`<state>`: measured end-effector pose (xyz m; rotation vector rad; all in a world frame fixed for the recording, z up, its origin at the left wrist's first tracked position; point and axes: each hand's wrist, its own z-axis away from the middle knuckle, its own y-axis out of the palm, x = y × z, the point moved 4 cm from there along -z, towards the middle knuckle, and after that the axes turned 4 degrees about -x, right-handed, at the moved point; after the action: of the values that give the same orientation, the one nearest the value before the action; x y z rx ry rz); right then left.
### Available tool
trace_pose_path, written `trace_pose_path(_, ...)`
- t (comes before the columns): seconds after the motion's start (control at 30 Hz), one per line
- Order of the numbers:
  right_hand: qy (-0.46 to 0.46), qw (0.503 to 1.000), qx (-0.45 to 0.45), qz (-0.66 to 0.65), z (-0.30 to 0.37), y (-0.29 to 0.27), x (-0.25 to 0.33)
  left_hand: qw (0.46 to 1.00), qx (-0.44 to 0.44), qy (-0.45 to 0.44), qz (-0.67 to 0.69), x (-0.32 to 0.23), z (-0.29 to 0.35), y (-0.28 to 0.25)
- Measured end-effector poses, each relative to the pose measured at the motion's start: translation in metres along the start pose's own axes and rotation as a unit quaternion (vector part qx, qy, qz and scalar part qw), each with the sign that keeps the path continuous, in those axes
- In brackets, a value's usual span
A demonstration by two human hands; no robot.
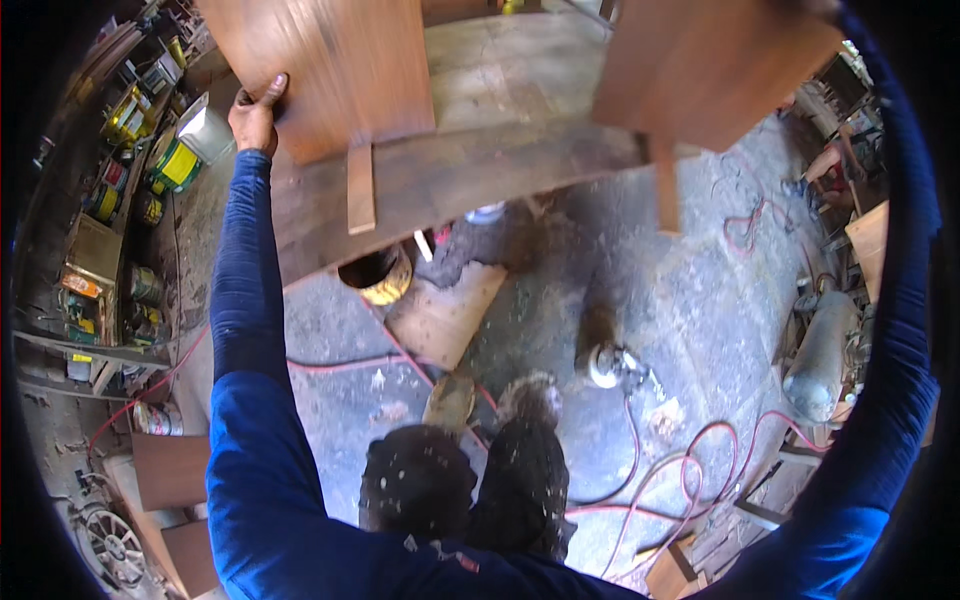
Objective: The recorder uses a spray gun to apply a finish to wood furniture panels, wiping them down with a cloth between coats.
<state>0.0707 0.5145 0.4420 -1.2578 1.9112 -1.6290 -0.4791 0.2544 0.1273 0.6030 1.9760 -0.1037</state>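
Furniture comes first: a big wooden piece, with brown side panels, a long grey-brown board between them and short legs pointing down, is held up off the ground. The left hand has its fingers curled over the outer edge of the left panel, thumb behind, so the piece stretches away to the right of those fingers and hangs below them. The right arm reaches up along the picture's right edge in a blue sleeve, but its hand is past the rim; whether its fingers grip the right panel cannot be told.

Below the fingers lies a cracked concrete floor crossed by a red hose, with a power tool and a loose plywood sheet near the feet.

Risks, as a judgement: the edge-only grip could let the smooth panel slide out of the fingers, dropping the piece onto the feet or tool. A step could catch in the hose loops, tipping the load. Its bulk also hides the path ahead.
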Motion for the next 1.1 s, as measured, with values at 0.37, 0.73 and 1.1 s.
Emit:
trace_pose_path(0.37,-0.261,0.951,0.042,0.163,-0.158,0.11,0.045,0.997,0.063,0.002,-0.04,0.011,-0.014,-0.006)
trace_pose_path(0.73,-0.237,0.902,-0.31,0.186,0.109,0.106,0.01,0.971,0.037,0.062,-0.228,-0.019,0.081,-0.082)
trace_pose_path(1.1,0.262,0.951,-0.029,-0.163,0.595,0.573,-0.216,0.892,0.397,0.028,-0.214,-0.252,0.367,-0.024)
